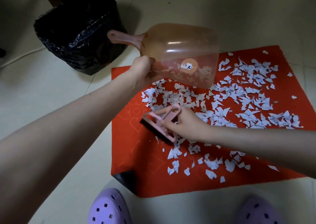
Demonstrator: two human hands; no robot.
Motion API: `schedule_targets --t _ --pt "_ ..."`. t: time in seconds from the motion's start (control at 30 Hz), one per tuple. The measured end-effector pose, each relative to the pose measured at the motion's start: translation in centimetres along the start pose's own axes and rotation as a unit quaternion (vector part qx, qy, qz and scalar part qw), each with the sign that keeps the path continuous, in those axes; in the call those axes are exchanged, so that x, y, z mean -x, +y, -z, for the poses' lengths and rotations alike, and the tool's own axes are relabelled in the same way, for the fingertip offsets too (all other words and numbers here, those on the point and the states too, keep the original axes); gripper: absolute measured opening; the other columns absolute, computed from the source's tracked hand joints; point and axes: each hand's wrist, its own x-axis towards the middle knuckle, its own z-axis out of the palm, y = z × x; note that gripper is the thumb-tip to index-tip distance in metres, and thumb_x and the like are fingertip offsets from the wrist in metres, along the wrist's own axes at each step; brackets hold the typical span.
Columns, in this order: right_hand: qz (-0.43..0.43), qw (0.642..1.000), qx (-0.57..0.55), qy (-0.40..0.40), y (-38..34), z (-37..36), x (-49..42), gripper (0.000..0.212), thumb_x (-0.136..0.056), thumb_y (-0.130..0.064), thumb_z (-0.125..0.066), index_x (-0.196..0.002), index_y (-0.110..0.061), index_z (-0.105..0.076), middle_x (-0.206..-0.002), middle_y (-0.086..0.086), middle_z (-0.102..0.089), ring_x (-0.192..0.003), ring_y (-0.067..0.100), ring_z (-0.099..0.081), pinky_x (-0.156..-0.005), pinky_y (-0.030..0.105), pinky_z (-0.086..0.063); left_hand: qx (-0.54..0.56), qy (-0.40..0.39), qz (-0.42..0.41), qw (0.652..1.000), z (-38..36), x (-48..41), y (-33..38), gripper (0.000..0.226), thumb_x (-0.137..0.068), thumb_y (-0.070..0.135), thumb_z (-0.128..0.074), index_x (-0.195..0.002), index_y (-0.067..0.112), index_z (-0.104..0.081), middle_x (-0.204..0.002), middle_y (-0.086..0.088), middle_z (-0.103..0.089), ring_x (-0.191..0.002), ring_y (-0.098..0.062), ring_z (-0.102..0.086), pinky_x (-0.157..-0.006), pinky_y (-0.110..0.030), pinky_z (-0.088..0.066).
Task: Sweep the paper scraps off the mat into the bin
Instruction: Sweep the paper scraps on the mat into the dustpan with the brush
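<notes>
Left grip (pixel 142 73) is curled round the side rim of a translucent pink dustpan (pixel 179 52), held tilted above the mat's far-left corner with a few scraps inside. Right grip (pixel 181 123) is clamped on the looped handle of a pink brush (pixel 159 126), its dark bristles down on the mat's left half. Paper scraps (pixel 248 90), thin, jagged and pale, litter most of the red mat (pixel 136 155), thickest toward its right. Sweeping looks barely begun, with a first small load collected. Next, the pan probably needs carrying level to the glossy black-bagged bin (pixel 77 35), just beyond the mat's far-left corner on the floor.
</notes>
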Motion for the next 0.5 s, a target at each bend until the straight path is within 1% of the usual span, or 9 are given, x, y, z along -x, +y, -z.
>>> schedule_targets --t 0.03,0.1,0.2,0.27,0.3,0.37,0.4,0.43,0.5 --pt "0.006 1.000 0.018 -0.022 0.1 0.1 0.1 0.029 -0.093 -0.016 -0.057 -0.120 -0.022 -0.062 -0.083 -0.004 -0.071 -0.061 0.018 -0.065 -0.051 0.031 -0.052 0.001 0.002 -0.001 1.000 0.1 0.0 -0.1 0.020 -0.098 0.003 -0.029 -0.092 0.007 -0.048 -0.084 -0.011 -0.063 -0.075 -0.021 -0.066 -0.075 -0.036 -0.059" --pt "0.012 0.998 0.018 -0.055 0.0 -0.2 0.5 0.029 -0.092 -0.016 -0.058 -0.120 -0.021 -0.063 -0.079 -0.013 -0.069 -0.068 0.028 -0.067 -0.061 0.042 -0.056 0.001 0.003 -0.002 1.000 0.1 0.0 -0.1 0.021 -0.098 0.002 -0.029 -0.092 0.007 -0.048 -0.084 -0.011 -0.064 -0.076 -0.022 -0.066 -0.074 -0.035 -0.059" --pt "0.007 0.998 -0.023 -0.063 0.2 -1.1 0.1 0.031 -0.092 -0.016 -0.059 -0.123 -0.020 -0.062 -0.085 -0.001 -0.073 -0.076 0.020 -0.070 -0.074 0.044 -0.058 0.003 0.002 -0.002 1.000 0.1 -0.1 0.1 0.020 -0.098 0.003 -0.029 -0.097 0.006 -0.049 -0.087 -0.012 -0.064 -0.077 -0.022 -0.067 -0.069 -0.033 -0.060" --pt "0.013 0.995 -0.010 -0.102 0.6 -2.0 -0.1 0.030 -0.093 -0.019 -0.057 -0.122 -0.021 -0.062 -0.087 0.004 -0.073 -0.071 0.014 -0.069 -0.069 0.038 -0.059 0.003 0.003 -0.002 1.000 0.0 -0.2 0.0 0.019 -0.098 0.003 -0.029 -0.102 0.005 -0.048 -0.088 -0.012 -0.064 -0.079 -0.023 -0.066 -0.071 -0.035 -0.060" --pt "0.012 0.993 0.010 -0.120 0.6 -2.5 -0.2 0.029 -0.094 -0.020 -0.055 -0.122 -0.021 -0.062 -0.085 0.006 -0.072 -0.062 0.012 -0.065 -0.059 0.030 -0.057 -0.001 0.003 -0.003 1.000 -0.1 -0.3 -0.1 0.019 -0.098 0.002 -0.029 -0.103 0.004 -0.048 -0.088 -0.012 -0.063 -0.079 -0.023 -0.066 -0.074 -0.036 -0.059" --pt "0.008 0.990 0.061 -0.130 0.8 -2.9 -0.5 0.028 -0.096 -0.022 -0.051 -0.122 -0.019 -0.061 -0.080 0.012 -0.070 -0.050 0.010 -0.051 -0.043 0.020 -0.041 -0.005 0.001 -0.004 1.000 -0.3 -0.3 -0.2 0.020 -0.098 0.002 -0.029 -0.100 0.004 -0.049 -0.088 -0.012 -0.063 -0.080 -0.024 -0.066 -0.080 -0.039 -0.058" --pt "0.005 0.990 0.076 -0.116 0.7 -2.6 -0.7 0.028 -0.097 -0.022 -0.050 -0.123 -0.018 -0.060 -0.079 0.013 -0.069 -0.049 0.012 -0.050 -0.042 0.021 -0.039 -0.007 -0.001 -0.003 1.000 -0.3 -0.3 -0.2 0.020 -0.098 0.001 -0.029 -0.097 0.005 -0.049 -0.088 -0.012 -0.063 -0.080 -0.024 -0.066 -0.081 -0.039 -0.058" --pt "0.005 0.992 0.091 -0.092 0.6 -2.0 -1.0 0.028 -0.097 -0.022 -0.051 -0.123 -0.018 -0.060 -0.080 0.011 -0.069 -0.050 0.014 -0.053 -0.043 0.023 -0.042 -0.007 -0.002 -0.003 1.000 -0.4 -0.3 -0.2 0.022 -0.097 0.001 -0.029 -0.093 0.006 -0.050 -0.087 -0.011 -0.063 -0.081 -0.024 -0.066 -0.080 -0.038 -0.058" --pt "0.034 0.994 0.105 -0.025 0.1 -0.4 -1.4 0.029 -0.096 -0.019 -0.053 -0.124 -0.018 -0.060 -0.083 0.000 -0.069 -0.057 0.007 -0.061 -0.051 0.024 -0.051 0.001 -0.005 -0.002 1.000 -0.4 -0.3 -0.2 0.023 -0.097 -0.001 -0.028 -0.089 0.006 -0.050 -0.086 -0.011 -0.063 -0.084 -0.026 -0.066 -0.078 -0.038 -0.058"
